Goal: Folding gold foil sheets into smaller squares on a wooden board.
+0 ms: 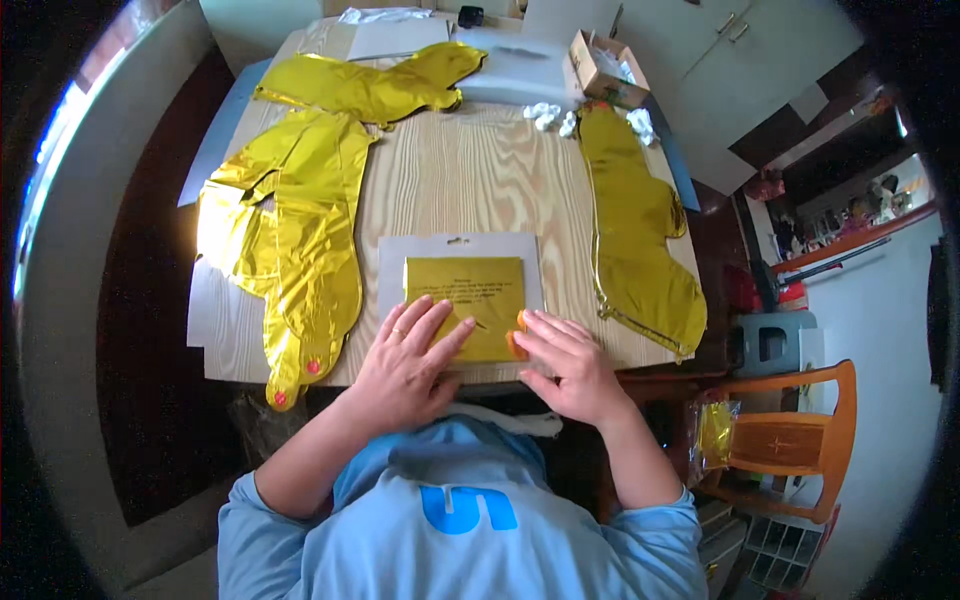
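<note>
A folded gold foil balloon (480,280) with printing on it lies on a white card (392,262) with a hanging hole, at the table's near edge. My left hand (405,350) rests on the lower left of the foil, palm down, fingers spread. On its right edge lies my right hand (568,362), fingers stretched out. Small orange covers (517,345) show at the right fingertips; they look like finger cots, though I cannot be sure. Neither hand grips anything.
Flat gold foil balloons lie around the wooden table: one at left (310,220), one far left (370,82), one at right (640,220). White crumpled bits (543,115) sit near a cardboard box (608,68). A wooden chair (790,440) stands at right.
</note>
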Demonstrator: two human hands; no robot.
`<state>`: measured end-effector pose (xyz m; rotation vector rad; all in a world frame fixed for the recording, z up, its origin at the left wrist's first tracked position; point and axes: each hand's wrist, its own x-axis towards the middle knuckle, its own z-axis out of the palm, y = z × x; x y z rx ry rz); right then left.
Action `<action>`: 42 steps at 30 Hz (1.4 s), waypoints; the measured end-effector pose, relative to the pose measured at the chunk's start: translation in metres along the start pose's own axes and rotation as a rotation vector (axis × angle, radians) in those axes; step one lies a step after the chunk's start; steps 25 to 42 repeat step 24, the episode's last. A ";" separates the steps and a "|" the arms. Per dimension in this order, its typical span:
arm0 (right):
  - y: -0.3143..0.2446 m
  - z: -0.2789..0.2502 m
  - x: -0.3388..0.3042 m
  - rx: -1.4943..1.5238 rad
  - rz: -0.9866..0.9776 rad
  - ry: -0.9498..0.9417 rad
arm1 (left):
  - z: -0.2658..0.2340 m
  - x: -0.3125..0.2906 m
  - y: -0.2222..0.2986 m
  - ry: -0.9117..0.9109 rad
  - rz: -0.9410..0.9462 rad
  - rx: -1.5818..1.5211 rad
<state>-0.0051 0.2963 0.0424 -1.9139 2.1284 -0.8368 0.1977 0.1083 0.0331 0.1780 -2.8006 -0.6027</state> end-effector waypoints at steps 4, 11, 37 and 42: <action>0.033 -0.031 0.062 0.332 0.096 0.203 | 0.006 0.004 -0.007 0.025 0.006 0.008; 0.164 -0.010 0.267 -0.107 0.102 0.214 | 0.006 0.006 -0.012 0.050 0.008 -0.076; 0.093 -0.028 0.163 -0.110 0.319 -0.218 | 0.022 -0.006 -0.022 0.126 0.156 -0.096; 0.093 -0.028 0.163 -0.110 0.319 -0.218 | 0.022 -0.006 -0.022 0.126 0.156 -0.096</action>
